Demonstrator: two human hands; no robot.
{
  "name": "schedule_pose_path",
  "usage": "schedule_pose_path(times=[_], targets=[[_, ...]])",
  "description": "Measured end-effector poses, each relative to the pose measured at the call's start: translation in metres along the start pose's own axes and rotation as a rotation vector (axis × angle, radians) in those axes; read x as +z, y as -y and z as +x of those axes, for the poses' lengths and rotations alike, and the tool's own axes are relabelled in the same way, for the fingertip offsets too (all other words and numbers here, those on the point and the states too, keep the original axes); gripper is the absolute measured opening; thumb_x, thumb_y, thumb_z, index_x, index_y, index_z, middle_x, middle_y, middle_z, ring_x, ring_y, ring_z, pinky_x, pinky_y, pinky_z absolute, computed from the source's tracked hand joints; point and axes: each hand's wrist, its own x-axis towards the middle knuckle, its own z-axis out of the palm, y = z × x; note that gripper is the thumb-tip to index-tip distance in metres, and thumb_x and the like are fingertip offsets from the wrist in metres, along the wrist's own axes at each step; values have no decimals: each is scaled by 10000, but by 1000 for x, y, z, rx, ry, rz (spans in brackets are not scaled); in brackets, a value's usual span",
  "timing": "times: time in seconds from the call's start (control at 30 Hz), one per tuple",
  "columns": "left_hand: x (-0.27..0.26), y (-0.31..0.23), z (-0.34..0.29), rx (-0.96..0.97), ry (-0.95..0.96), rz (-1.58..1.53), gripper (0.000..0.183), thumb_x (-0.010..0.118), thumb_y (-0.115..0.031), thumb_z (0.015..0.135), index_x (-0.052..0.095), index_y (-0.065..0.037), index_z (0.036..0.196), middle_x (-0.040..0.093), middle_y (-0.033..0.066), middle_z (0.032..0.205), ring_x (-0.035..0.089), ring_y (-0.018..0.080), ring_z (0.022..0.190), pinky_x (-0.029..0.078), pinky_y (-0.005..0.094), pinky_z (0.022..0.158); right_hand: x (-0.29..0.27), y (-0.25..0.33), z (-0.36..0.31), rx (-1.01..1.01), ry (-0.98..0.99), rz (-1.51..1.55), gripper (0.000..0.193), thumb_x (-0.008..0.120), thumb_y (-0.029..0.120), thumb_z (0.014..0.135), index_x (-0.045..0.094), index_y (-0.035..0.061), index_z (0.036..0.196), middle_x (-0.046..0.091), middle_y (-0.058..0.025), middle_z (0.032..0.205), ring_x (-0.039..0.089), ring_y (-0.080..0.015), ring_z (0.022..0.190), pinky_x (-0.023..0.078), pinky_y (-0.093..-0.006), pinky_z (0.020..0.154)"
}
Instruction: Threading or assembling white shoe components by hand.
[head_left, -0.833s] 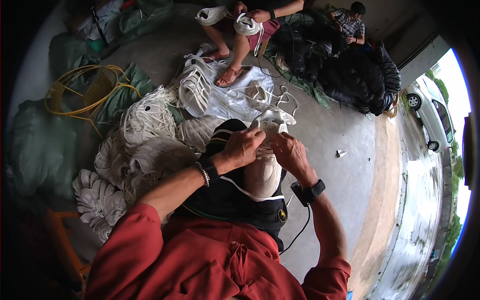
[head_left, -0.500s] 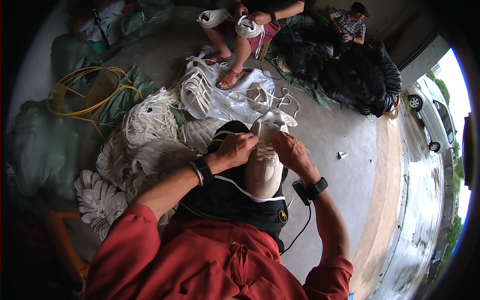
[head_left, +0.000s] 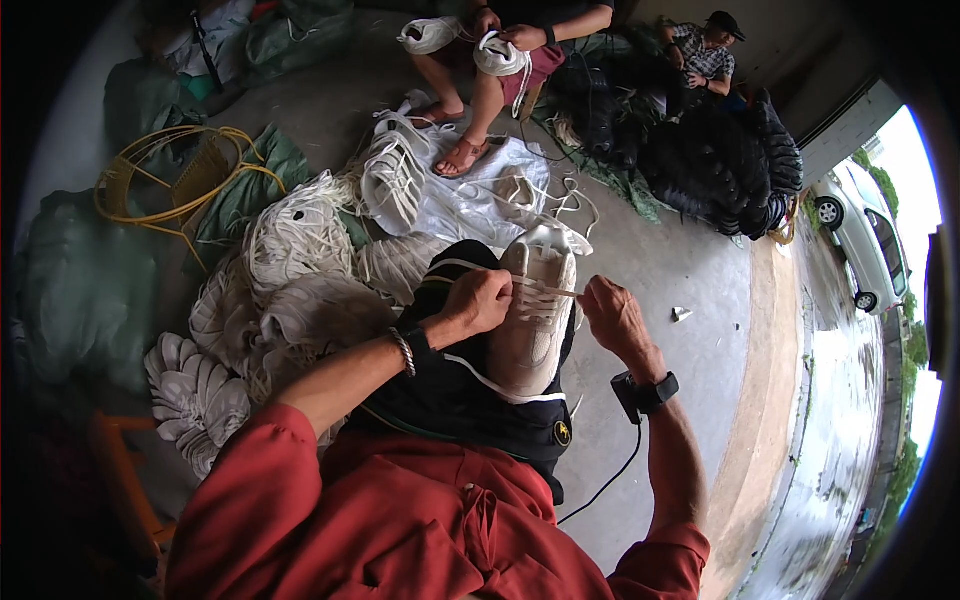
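Note:
A white sneaker [head_left: 524, 352] rests on my lap over dark cloth, its toe toward me and its opening pointing away. Pale laces criss-cross its upper. From the lacing, one end of the shoelace [head_left: 567, 293] stretches taut to the right, pinched in the fingertips of my right hand [head_left: 614, 318], which is held off the shoe. My left hand [head_left: 477, 303] is closed at the shoe's left edge, where the lace appears to run into its fingers; their tips are partly hidden.
Heaps of white sneakers [head_left: 305, 240] lie to the left, beside a yellow chair frame [head_left: 190, 190]. A co-worker handles a white shoe [head_left: 500, 55] ahead, near a white plastic sheet [head_left: 460, 215]. Black shoes [head_left: 715, 165] are piled at far right, near another person [head_left: 703, 55].
My right hand has moved away from the shoe to the right, drawing the lace out straight. My left hand has shifted only slightly.

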Motion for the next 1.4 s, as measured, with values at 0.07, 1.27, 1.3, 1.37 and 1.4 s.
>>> schedule_pose_path(times=[0.07, 1.27, 1.3, 1.37, 1.4], targets=[[1, 3, 1, -150, 59, -136, 106, 581, -106, 771, 534, -13, 747, 576, 103, 616, 578, 237, 512, 424, 327, 436, 4, 1, 3, 68, -66, 80, 176, 543, 116, 800, 436, -5, 731, 502, -190, 670, 507, -391, 654, 399, -440, 558], [-231, 213, -143, -809, -992, -1708, 87, 442, -152, 821, 483, -117, 753, 380, -17, 556, 390, 151, 537, 324, 291, 502, -49, -229, -316, 492, -1095, 1254, 414, 469, 231, 909, 367, 15, 1248, 521, -151, 1143, 499, -224, 1076, 398, -306, 945], [-226, 225, -141, -840, -1054, -1692, 87, 441, -154, 813, 472, -121, 739, 357, -27, 546, 358, 144, 505, 286, 285, 479, -51, -251, -377, 461, -1120, 1177, 447, 474, 279, 907, 371, 13, 1250, 500, -146, 1181, 484, -221, 1100, 367, -313, 979], [-233, 254, -164, -886, -1136, -1688, 90, 428, -144, 804, 456, -128, 720, 337, -30, 538, 331, 142, 460, 254, 280, 433, -37, -260, -426, 399, -1080, 1370, 248, 512, 257, 890, 523, 30, 987, 571, -95, 970, 547, -157, 878, 459, -233, 800], [-235, 255, -168, -886, -1138, -1682, 90, 428, -144, 804, 456, -128, 720, 337, -30, 538, 331, 142, 460, 254, 280, 433, -21, -251, -422, 735, -1335, 1271, 153, 523, 194, 874, 536, 46, 834, 570, -53, 809, 533, -114, 697, 470, -190, 632]])
